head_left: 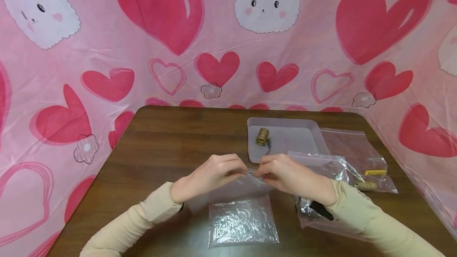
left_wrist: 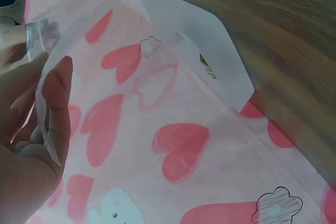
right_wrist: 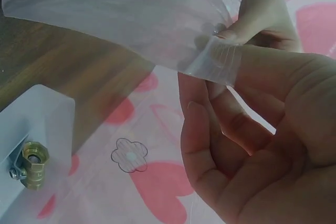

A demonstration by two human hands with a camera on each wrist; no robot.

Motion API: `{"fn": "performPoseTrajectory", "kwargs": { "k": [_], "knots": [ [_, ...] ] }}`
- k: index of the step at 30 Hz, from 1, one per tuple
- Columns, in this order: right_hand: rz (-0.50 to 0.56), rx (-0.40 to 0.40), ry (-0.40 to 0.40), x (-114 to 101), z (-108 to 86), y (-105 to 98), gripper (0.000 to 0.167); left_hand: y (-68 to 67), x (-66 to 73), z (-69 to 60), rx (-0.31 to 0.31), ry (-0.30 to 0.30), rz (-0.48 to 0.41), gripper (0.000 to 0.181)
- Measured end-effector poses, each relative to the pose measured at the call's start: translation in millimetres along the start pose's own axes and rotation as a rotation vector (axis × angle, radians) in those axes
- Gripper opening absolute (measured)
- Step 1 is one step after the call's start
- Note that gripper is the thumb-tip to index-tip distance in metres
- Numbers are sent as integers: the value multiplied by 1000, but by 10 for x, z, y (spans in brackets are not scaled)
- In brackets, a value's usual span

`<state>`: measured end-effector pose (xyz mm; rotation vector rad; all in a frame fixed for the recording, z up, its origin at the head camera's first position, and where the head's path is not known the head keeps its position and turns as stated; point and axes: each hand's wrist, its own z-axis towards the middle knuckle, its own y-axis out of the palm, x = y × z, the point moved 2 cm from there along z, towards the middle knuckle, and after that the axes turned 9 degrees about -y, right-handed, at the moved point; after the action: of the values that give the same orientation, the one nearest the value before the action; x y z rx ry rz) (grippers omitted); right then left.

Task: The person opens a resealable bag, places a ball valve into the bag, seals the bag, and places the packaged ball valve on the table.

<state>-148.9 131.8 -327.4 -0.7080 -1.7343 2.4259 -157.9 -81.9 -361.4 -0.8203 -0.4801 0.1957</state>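
A clear plastic zip bag (head_left: 244, 219) hangs from both hands over the middle of the table, its lower part near the front. My left hand (head_left: 221, 171) pinches the bag's top edge between thumb and fingers. Close beside it, my right hand (head_left: 285, 171) pinches the same edge, and the right wrist view shows the thumb and fingers on the film (right_wrist: 210, 61). Behind the hands, a brass valve (head_left: 262, 136) with a small metal stem lies in a shallow translucent tray (head_left: 285, 121). I see nothing inside the held bag.
To the right lie more clear bags; one (head_left: 351, 140) holds a yellow handle (head_left: 376, 172) and a brass piece (head_left: 365, 186). Under the right forearm is another bag with a black item (head_left: 321, 210). A pink heart-print cloth (head_left: 228, 39) surrounds the wooden table (head_left: 171, 138).
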Motion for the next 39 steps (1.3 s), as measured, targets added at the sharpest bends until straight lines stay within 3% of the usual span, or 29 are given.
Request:
{"fn": "performPoseTrajectory", "kwargs": {
  "k": [9, 16, 24, 29, 39],
  "knots": [
    [-33, 53, -26, 89, -21, -47, 19, -19, -6, -17, -29, -15, -20, 1],
    [-81, 97, -56, 112, -33, -72, 17, -21, 2, -20, -37, -20, -29, 8],
    [-33, 6, 59, 56, -48, -105, 22, -82, -42, -36, -13, -133, 6, 13],
    [-18, -18, 101, 53, -73, -106, 27, -95, -65, -64, -28, -126, 11, 11],
    [-8, 63, 144, 83, -97, -134, 26, -108, -71, -80, -61, -84, 73, 10]
  ]
}}
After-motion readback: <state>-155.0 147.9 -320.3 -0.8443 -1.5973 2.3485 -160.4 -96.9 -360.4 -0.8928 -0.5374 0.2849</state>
